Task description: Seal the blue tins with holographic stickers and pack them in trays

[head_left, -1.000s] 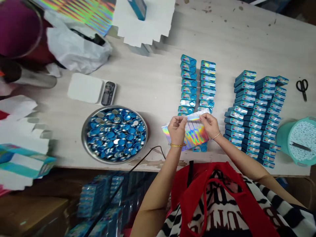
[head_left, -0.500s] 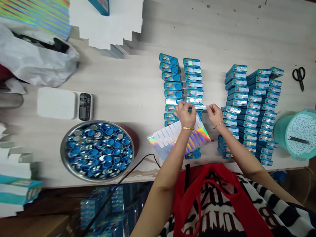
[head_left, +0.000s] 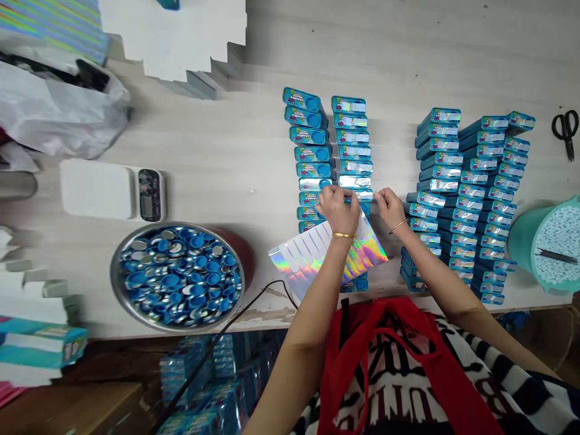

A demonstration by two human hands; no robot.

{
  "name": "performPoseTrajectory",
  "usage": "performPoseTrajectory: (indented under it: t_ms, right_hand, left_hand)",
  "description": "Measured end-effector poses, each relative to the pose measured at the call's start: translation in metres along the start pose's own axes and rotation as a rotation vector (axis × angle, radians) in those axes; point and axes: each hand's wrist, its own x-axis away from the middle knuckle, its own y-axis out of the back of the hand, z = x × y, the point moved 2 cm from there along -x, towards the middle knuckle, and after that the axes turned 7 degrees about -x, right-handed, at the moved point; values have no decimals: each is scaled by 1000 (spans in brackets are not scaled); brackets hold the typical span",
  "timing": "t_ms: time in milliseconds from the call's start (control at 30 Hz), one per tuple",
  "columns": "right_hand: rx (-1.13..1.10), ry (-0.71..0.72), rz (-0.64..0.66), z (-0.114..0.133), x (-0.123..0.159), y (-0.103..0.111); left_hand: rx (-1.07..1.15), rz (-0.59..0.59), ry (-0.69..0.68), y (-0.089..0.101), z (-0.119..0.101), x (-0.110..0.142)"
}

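Observation:
My left hand (head_left: 339, 208) is closed on a shiny rainbow sticker sheet (head_left: 308, 257), which slants out below it; its fingertips also meet the left end of a narrow sticker strip (head_left: 364, 196). The strip lies over the top of a blue tin in the right-hand middle row. My right hand (head_left: 390, 208) pinches the strip's right end. Blue tins stand on edge in two middle rows, a left row (head_left: 310, 136) with round marks and a right row (head_left: 352, 138) with shiny strips on top. The tins beneath my hands are partly hidden.
Several more rows of blue tins (head_left: 437, 160) stand to the right, near a green tub (head_left: 521, 244) of white pellets and black scissors (head_left: 566, 133). On the left are a steel bowl (head_left: 115, 281) of blue caps, a white scale (head_left: 97, 188) and stacked white card (head_left: 181, 36).
Both hands moved from holding the sheet to the tin row. A strip came off between them and was lowered onto a tin. The view shifted too.

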Motion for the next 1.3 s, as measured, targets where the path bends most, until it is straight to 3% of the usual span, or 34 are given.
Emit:
performPoseTrajectory:
  t_ms: [200,333,467,533,600,700,800,867,933,1000,1067,1200,1300]
  right_hand:
    - [-156,-54,-111,-10,20,-15]
    - [-169,46,26,-14,37,-24]
    - [107,-21,197,-25,34,-17]
    - [237,-34,193,-24,26,-4]
    - [278,20,94,-12,19,9]
    - [233,243,-41,27,19,14]
    - [261,431,88,75,34,-18]
    - [340,483,258,100,49,-57]
    - [421,491,444,115,65,-97]
    - [482,447,611,120,77,-129]
    - [514,378,706,118,84,-146]
    - [497,288,679,110,88,-149]
    - [465,254,638,108,89,-144]
  left_hand:
    - [-56,-56,75,7,8,-9]
    - [-68,-70,62,-1,13,-12]
    - [-94,-60,59,-1,6,-13]
    - [-92,-48,24,14,6,-13]
    - [-39,-30,-52,40,18,-12]
    - [86,-4,-137,90,67,-6]
    - [172,83,-3,129,138,6]
    - [254,247,106,138,177,16]
    - [348,360,133,139,197,26]
    - [383,365,69,139,203,34]
    - [304,320,-57,139,200,40]
    - [-59,217,-325,141,189,52]
    - [-221,160,-412,139,186,65]
